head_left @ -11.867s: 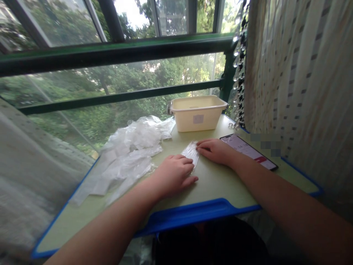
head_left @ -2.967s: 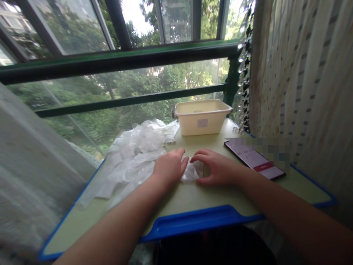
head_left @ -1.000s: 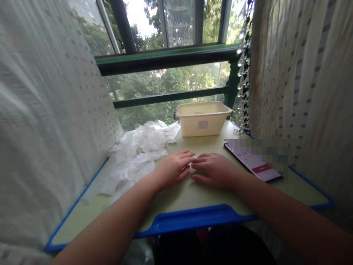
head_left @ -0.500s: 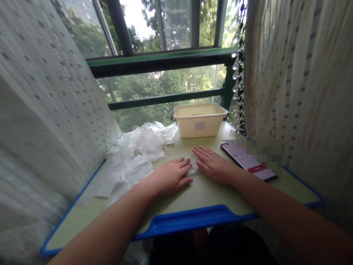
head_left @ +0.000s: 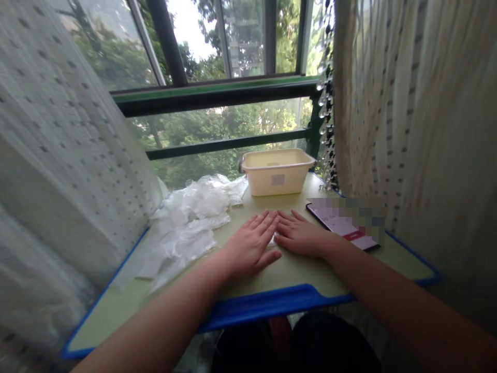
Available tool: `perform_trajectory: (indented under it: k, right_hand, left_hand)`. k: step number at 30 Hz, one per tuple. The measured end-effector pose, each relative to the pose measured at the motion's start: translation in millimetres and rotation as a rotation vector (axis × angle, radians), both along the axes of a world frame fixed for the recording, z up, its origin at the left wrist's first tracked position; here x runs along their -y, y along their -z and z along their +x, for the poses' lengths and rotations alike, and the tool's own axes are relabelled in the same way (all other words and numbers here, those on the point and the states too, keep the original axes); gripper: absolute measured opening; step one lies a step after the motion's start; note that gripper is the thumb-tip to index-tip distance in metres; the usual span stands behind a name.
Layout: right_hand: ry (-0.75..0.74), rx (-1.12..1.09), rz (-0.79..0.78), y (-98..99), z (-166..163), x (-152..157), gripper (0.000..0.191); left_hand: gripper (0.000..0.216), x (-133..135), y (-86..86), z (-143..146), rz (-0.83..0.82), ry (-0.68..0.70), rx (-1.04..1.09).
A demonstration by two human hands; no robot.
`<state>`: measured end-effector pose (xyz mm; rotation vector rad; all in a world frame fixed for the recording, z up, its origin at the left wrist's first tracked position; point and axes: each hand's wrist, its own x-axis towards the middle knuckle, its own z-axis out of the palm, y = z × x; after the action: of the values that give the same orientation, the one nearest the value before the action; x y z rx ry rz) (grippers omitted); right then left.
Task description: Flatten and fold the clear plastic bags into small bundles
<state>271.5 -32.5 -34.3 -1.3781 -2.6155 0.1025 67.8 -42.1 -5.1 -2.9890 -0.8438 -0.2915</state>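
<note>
My left hand (head_left: 252,243) lies flat, palm down, near the middle of the table, fingers stretched out and thumb apart. My right hand (head_left: 300,233) rests flat beside it, its fingertips meeting those of the left. Both press on a small piece of clear plastic bag (head_left: 272,241), mostly hidden beneath them; only a bit shows between the hands. To the left spreads a heap of crumpled clear plastic bags (head_left: 202,199), which neither hand touches.
A cream plastic bin (head_left: 279,178) stands at the table's back edge. At the right lies a phone (head_left: 341,223), screen up, partly blurred out. The pale green table (head_left: 248,282) has a blue rim. Curtains (head_left: 77,129) hang on both sides, with a bead string (head_left: 328,114) by the window.
My left hand has slid right and forward over the plastic, closing the gap to my right hand. Less of the small bag shows now. The whole view has shifted slightly.
</note>
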Motion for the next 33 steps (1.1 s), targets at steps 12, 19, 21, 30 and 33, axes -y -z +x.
perform_trajectory:
  k: [12, 19, 21, 30, 33]
  right_hand:
    - [0.1, 0.028, -0.11, -13.5, 6.1, 4.7, 0.072]
    - [0.072, -0.019, -0.064, -17.0, 5.7, 3.1, 0.07]
    - [0.049, -0.08, 0.033, -19.0, 3.4, 1.5, 0.058]
    - [0.163, -0.195, 0.0, -17.5, -4.2, -8.2, 0.025]
    - [0.245, -0.191, -0.099, -22.7, -4.5, -5.7, 0.024]
  left_hand:
    - [0.08, 4.6, 4.7, -10.2, -0.182, -0.034, -0.207]
    - [0.076, -0.3, 2.7, -15.8, -0.269, -0.024, -0.172]
    - [0.07, -4.5, 2.2, -18.2, -0.289, -0.034, -0.136]
    - [0.051, -23.7, 9.5, -18.6, -0.336, -0.058, 0.183]
    - [0.045, -22.4, 7.3, -15.2, -0.201, -0.212, 0.31]
